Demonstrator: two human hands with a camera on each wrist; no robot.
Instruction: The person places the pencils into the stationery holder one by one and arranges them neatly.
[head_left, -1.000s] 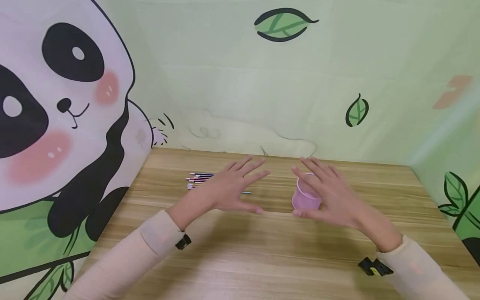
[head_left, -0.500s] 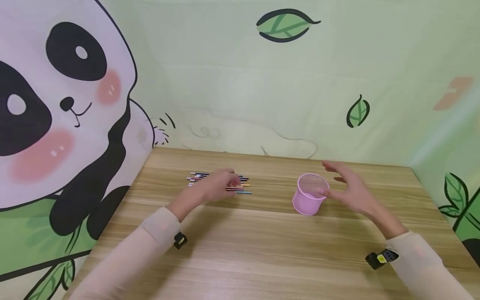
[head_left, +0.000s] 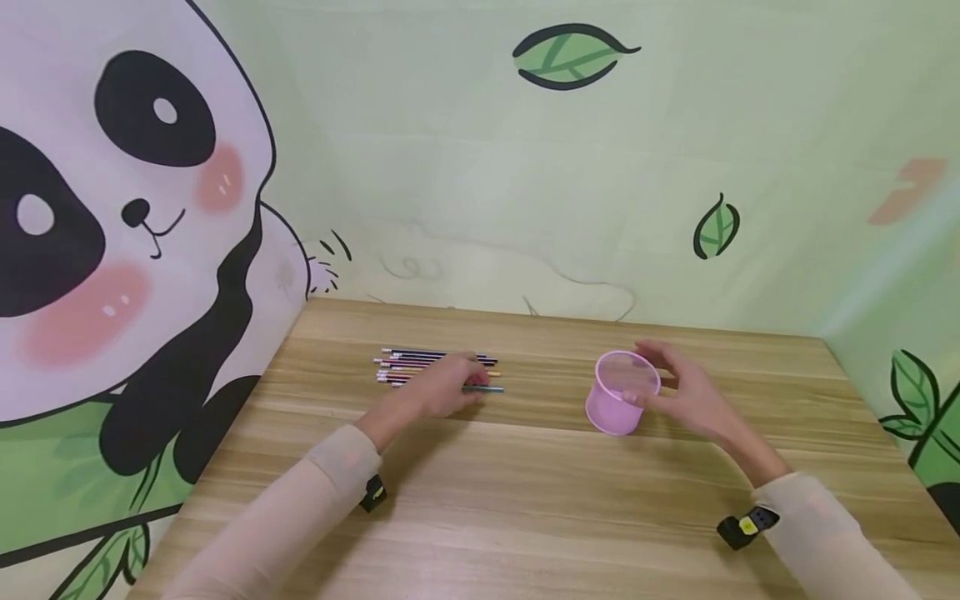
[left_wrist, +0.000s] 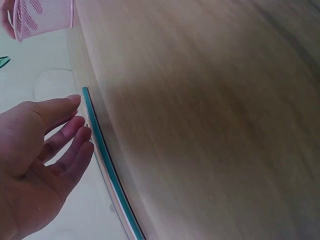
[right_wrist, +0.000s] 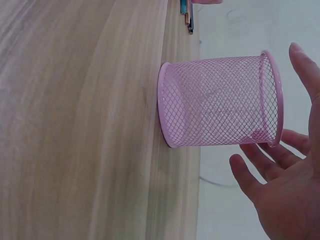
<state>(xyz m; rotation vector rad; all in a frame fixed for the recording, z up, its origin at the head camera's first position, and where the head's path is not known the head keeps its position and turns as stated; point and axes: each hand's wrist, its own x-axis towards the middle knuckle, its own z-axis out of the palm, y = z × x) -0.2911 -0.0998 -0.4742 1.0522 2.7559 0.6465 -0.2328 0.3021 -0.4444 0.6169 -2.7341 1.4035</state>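
A pink mesh pencil holder (head_left: 613, 410) stands upright on the wooden table, right of the middle. My right hand (head_left: 686, 392) is at its right side, thumb and fingers spread about the rim; in the right wrist view a gap shows between the thumb and the mesh. Several pencils (head_left: 427, 356) lie side by side on the table to the left, white-ended at their left tips. Over their near side hangs my left hand (head_left: 453, 387), fingers loosely bent, fingertips right at a teal pencil (left_wrist: 102, 147). That hand covers part of the bundle.
Behind the table (head_left: 525, 500) rises a pale green backdrop (head_left: 450, 167) with printed leaves. A large printed panda (head_left: 165, 208) fills the left side wall. Each wrist carries a small black strap device, such as the one on the right wrist (head_left: 746, 527).
Both hands have come down and apart from above the table, the left to the pencils, the right around the holder's right side. Lately the left hand shifted toward the nearest pencil.
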